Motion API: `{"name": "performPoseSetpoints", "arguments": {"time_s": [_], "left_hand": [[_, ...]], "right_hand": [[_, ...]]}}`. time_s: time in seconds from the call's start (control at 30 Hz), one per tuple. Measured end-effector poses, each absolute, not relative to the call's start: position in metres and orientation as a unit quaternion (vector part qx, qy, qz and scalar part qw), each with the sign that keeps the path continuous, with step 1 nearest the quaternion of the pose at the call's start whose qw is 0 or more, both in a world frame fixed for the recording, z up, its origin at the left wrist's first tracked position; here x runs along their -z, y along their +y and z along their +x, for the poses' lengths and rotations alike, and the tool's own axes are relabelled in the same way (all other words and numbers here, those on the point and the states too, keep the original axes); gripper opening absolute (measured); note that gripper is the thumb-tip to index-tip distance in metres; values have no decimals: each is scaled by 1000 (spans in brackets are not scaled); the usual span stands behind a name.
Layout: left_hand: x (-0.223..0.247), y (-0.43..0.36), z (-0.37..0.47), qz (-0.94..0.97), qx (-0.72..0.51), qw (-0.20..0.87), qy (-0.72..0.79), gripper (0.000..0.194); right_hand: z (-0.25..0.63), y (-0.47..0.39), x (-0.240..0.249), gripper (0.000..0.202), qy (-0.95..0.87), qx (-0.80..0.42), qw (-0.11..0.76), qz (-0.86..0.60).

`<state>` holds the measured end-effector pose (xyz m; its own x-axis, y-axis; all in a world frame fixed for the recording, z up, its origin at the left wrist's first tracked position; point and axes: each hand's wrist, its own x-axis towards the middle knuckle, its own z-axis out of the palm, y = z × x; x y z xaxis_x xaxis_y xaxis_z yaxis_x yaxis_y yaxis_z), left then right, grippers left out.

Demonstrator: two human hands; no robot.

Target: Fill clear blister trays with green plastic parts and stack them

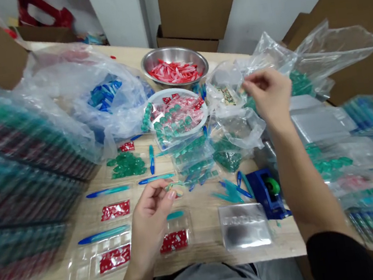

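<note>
My left hand (pixel 152 220) is over the front of the table, finger and thumb pinched on a small pale-and-green piece (pixel 176 187) whose kind I cannot make out. Under and beside this hand lie clear plastic trays (pixel 82 268) with red patterned packets (pixel 115 259) and blue pens (pixel 104 235). Reaching forward, my right hand (pixel 269 95) has its fingers closed at the mouth of a clear plastic bag (pixel 222 78) with small printed pieces (pixel 227 96) inside. Whatever sits between its fingertips is too small to name.
A metal bowl (pixel 173 50) holds red and pink pieces; a white bowl (pixel 204 121) stands before it. Green gem-like pieces (pixel 127 164) lie at left. A blue tape dispenser (pixel 264 194) and a clear-lidded tray (pixel 245 227) sit front right. Filled trays (pixel 22 192) are stacked high at left.
</note>
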<state>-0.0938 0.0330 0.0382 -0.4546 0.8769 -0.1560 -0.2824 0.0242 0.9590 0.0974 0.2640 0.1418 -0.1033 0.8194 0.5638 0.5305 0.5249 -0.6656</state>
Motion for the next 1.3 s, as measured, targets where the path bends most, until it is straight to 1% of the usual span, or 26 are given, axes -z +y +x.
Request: {"name": "performPoseSetpoints", "arguments": {"time_s": [0.03,0.07,0.13,0.17,0.2,0.27,0.33,0.37,0.43,0.53,0.63,0.73,0.93,1.03,1.17,1.23,1.3], "left_hand": [[-39,30,-95,277,-643,433,567,20],[-41,28,-95,288,-642,411,580,17],[-45,23,-93,309,-646,355,601,13],[-47,22,-93,320,-649,328,608,13],[-49,20,-93,331,-650,307,612,13],[-53,18,-93,360,-650,279,608,14],[-55,15,-94,394,-642,262,604,16],[-56,13,-95,411,-636,254,602,18],[-57,6,-95,437,-624,246,600,20],[-62,-6,-96,455,-612,267,589,25],[-70,-17,-102,469,-595,305,577,27],[-76,-25,-108,468,-593,306,580,23],[-76,-33,-110,386,-630,298,605,17],[-68,-37,-109,370,-647,292,599,17],[-45,-47,-109,384,-642,263,609,16],[-32,-55,-111,364,-630,261,634,11],[-20,-63,-114,317,-623,278,658,7]], "right_hand": [[94,282,-150,42,-735,-142,467,-472],[89,292,-156,37,-738,-139,463,-470],[76,284,-158,13,-750,-140,461,-453],[69,267,-154,15,-758,-144,461,-437],[63,243,-147,20,-775,-153,451,-414],[56,185,-127,30,-850,-177,398,-297],[51,132,-103,58,-891,-225,350,-184],[49,111,-92,69,-893,-247,334,-174],[45,85,-73,76,-890,-278,322,-162],[41,74,-61,73,-882,-292,331,-167],[43,72,-63,72,-880,-306,319,-174],[45,67,-66,69,-883,-327,298,-156],[36,58,-64,65,-889,-318,310,-106],[31,53,-60,66,-900,-294,298,-122],[23,45,-46,65,-912,-271,275,-137],[16,44,-37,64,-910,-302,248,-140],[6,44,-29,59,-894,-373,203,-142]]}}
